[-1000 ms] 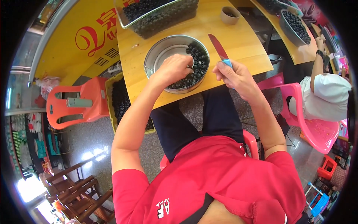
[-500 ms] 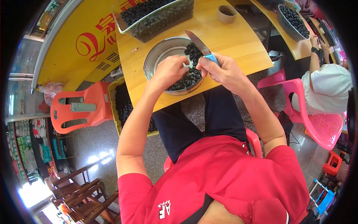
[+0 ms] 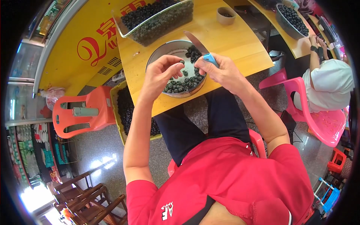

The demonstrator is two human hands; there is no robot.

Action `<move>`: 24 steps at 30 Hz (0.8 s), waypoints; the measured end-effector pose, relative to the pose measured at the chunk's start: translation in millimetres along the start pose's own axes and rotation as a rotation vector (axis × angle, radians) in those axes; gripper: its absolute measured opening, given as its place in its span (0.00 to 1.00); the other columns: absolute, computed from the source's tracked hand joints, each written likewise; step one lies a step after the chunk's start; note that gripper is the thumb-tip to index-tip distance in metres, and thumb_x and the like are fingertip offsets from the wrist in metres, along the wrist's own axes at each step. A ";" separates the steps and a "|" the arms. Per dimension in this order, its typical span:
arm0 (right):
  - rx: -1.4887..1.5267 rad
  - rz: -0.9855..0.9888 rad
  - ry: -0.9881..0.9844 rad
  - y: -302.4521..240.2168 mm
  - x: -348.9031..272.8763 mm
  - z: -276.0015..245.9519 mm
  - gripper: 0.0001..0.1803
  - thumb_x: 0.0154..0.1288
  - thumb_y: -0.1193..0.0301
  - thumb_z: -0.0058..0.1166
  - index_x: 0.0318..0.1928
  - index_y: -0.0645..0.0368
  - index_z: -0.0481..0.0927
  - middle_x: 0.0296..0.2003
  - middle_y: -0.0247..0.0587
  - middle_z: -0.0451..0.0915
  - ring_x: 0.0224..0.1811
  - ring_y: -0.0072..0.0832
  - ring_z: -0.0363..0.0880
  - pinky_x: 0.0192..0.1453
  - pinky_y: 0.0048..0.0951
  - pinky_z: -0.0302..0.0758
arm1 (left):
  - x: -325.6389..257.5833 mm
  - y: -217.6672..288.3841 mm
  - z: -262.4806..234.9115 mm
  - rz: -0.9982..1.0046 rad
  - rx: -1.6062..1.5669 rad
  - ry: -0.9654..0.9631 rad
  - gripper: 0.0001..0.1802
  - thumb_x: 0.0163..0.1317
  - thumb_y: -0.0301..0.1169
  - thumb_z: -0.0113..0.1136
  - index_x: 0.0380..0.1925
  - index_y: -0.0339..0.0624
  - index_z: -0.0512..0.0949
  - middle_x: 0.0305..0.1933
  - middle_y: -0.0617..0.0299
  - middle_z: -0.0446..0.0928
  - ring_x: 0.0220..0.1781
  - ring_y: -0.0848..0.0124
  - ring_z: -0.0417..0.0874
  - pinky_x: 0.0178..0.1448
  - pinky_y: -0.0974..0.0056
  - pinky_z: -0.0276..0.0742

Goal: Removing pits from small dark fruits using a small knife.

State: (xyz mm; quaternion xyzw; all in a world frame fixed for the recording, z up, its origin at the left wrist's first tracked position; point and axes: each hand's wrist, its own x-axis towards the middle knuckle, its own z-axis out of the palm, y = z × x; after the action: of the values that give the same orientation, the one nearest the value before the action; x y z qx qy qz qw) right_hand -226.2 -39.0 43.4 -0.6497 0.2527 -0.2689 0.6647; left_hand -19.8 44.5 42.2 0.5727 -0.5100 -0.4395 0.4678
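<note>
My left hand (image 3: 164, 76) pinches a small dark round piece (image 3: 182, 62), like a berry or nut, above the left part of a round metal pan (image 3: 153, 62). In my right hand (image 3: 222, 73) is a knife (image 3: 197, 43) with a blue handle, its blade pointing up and away to the left. That hand is over the right rim of the pan. Several more dark round pieces (image 3: 179, 87), some with pale rings, are heaped along the pan's near and right sides. The pan's bare pale bottom shows in its middle.
On the wooden table (image 3: 243, 48), a clear tub (image 3: 157, 28) full of dark pieces stands behind the pan, with a small brown bowl (image 3: 226, 16) at right. A yellow crate (image 3: 120, 120) and an orange stool (image 3: 88, 108) flank my left. A person (image 3: 330, 82) sits far right.
My left hand has lifted from low in the pan and now shows a dark piece in its fingertips. My right hand and the knife have hardly moved.
</note>
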 end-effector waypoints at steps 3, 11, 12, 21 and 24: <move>0.049 -0.070 0.016 -6.2 4.8 16.1 0.13 0.68 0.60 0.55 0.39 0.58 0.79 0.27 0.23 0.73 0.25 0.08 0.64 0.25 0.13 0.58 | -18.8 4.3 6.1 0.053 -0.237 0.092 0.14 0.65 0.29 0.59 0.46 0.32 0.76 0.38 0.59 0.80 0.34 0.77 0.78 0.40 0.72 0.73; 0.166 -0.108 -0.047 -17.8 7.0 34.4 0.10 0.66 0.68 0.58 0.43 0.62 0.80 0.34 0.29 0.79 0.35 0.14 0.74 0.38 0.16 0.70 | -42.8 8.7 22.5 0.184 -0.237 0.186 0.13 0.65 0.31 0.59 0.47 0.36 0.78 0.32 0.65 0.78 0.31 0.78 0.76 0.37 0.74 0.73; 0.194 -0.138 -0.051 -15.7 7.6 35.7 0.11 0.66 0.69 0.58 0.43 0.63 0.80 0.34 0.30 0.80 0.35 0.14 0.74 0.39 0.17 0.71 | -44.4 8.3 23.3 0.150 -0.359 0.199 0.13 0.66 0.32 0.59 0.47 0.36 0.78 0.31 0.65 0.78 0.30 0.78 0.76 0.36 0.74 0.72; 0.159 -0.144 -0.020 -20.0 5.8 39.2 0.11 0.65 0.69 0.60 0.43 0.62 0.80 0.31 0.28 0.79 0.30 0.12 0.72 0.32 0.15 0.67 | -48.9 13.6 34.0 0.115 -0.542 0.276 0.12 0.65 0.30 0.60 0.45 0.35 0.79 0.33 0.62 0.79 0.27 0.78 0.77 0.33 0.73 0.72; 0.157 -0.103 -0.003 -21.7 4.1 41.0 0.11 0.64 0.68 0.61 0.42 0.61 0.79 0.30 0.27 0.79 0.25 0.10 0.68 0.26 0.14 0.62 | -51.6 15.6 35.0 0.123 -0.458 0.300 0.12 0.64 0.27 0.61 0.45 0.34 0.78 0.34 0.62 0.80 0.27 0.78 0.77 0.33 0.73 0.73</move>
State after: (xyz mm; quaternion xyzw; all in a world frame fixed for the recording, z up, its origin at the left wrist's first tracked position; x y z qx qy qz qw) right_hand -195.7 -12.2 66.2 -0.6081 0.1961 -0.3208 0.6992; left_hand -61.6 92.2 52.8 0.4788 -0.3564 -0.4244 0.6809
